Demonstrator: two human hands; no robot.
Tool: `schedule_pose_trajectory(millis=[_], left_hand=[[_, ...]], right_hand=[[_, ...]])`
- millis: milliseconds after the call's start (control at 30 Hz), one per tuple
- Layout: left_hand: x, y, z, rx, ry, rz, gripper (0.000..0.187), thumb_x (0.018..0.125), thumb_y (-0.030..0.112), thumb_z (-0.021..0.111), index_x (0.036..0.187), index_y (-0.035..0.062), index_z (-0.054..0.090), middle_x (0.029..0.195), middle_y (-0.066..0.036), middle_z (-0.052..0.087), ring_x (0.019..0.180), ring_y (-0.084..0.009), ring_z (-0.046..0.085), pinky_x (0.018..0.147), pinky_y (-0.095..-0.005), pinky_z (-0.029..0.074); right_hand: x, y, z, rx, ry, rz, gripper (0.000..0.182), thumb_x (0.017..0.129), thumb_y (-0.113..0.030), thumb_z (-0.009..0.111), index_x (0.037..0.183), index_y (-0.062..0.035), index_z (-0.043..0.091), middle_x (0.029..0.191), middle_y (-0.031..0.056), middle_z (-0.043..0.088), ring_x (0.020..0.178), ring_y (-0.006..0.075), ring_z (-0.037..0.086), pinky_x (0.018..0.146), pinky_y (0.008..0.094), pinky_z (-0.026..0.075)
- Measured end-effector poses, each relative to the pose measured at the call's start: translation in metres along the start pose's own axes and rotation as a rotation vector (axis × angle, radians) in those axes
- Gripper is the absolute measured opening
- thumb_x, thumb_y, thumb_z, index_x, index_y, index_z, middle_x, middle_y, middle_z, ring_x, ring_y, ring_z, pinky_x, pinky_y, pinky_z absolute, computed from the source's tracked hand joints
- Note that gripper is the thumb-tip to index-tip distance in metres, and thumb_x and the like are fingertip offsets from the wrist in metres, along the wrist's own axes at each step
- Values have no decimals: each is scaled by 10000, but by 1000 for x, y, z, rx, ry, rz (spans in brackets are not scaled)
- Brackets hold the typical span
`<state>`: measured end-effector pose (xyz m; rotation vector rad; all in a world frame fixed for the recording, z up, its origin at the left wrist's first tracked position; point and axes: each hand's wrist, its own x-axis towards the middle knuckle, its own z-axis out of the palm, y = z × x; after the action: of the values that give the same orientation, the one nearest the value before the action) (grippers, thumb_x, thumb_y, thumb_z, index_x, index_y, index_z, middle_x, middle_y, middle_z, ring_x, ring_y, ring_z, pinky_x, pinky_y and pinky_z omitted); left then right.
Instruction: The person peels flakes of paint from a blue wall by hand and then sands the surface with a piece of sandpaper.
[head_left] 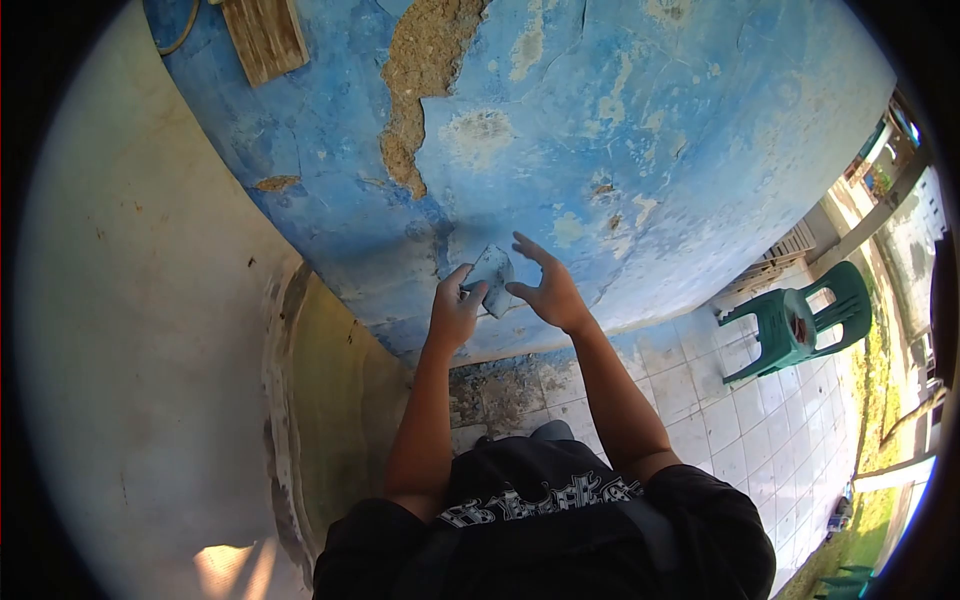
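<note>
While a pale side wall [140, 300] fills the left of the frame, a person in a black printed shirt [540, 500] reaches both bare arms toward a flaking blue wall [700, 130], where a large patch of bare plaster [420, 70] shows near the top. The left hand [453, 310] is closed round a small flat scraper or sanding pad [490, 278], pressed against the paint low on the wall; which tool it is cannot be told. Just beside it, the right hand [548, 288] is spread wide, fingers splayed, holding nothing and seemingly bracing on the surface. The work likely goes best with the tool kept flat and the strokes short, so loose paint lifts without gouging the plaster. Further right, a green plastic chair [800, 320] stands on the tiled floor [700, 400].
</note>
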<state>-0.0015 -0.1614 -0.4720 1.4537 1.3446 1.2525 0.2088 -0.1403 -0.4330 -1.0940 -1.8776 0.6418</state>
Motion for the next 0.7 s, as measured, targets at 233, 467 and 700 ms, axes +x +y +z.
schedule_pose_trajectory(millis=[233, 467, 700], left_hand=[[7, -24, 13, -503, -4, 27, 619, 1027, 232, 777, 1503, -87, 544, 1158, -154, 739, 884, -176, 679, 766, -344, 538], [-1, -10, 22, -283, 3, -102, 623, 975, 225, 841, 1449, -69, 564, 1105, -164, 780, 937, -205, 740, 825, -343, 576], [-6, 6, 22, -6, 41, 104, 526, 984, 93, 814, 1429, -3, 551, 1117, -205, 796, 859, -186, 743, 697, -358, 553]], right_hand=[[-1, -1, 3, 557, -44, 353, 275, 929, -117, 869, 1079, 81, 750, 921, 109, 785, 830, 113, 674, 765, 323, 544], [-4, -10, 11, 126, 272, 223, 299, 889, -79, 867, 1116, 43, 716, 836, 78, 737, 779, 142, 651, 741, 318, 509], [-3, -30, -5, -92, 180, 11, 772, 860, -46, 756, 1598, -43, 528, 874, 64, 727, 1098, 287, 746, 1176, 642, 355]])
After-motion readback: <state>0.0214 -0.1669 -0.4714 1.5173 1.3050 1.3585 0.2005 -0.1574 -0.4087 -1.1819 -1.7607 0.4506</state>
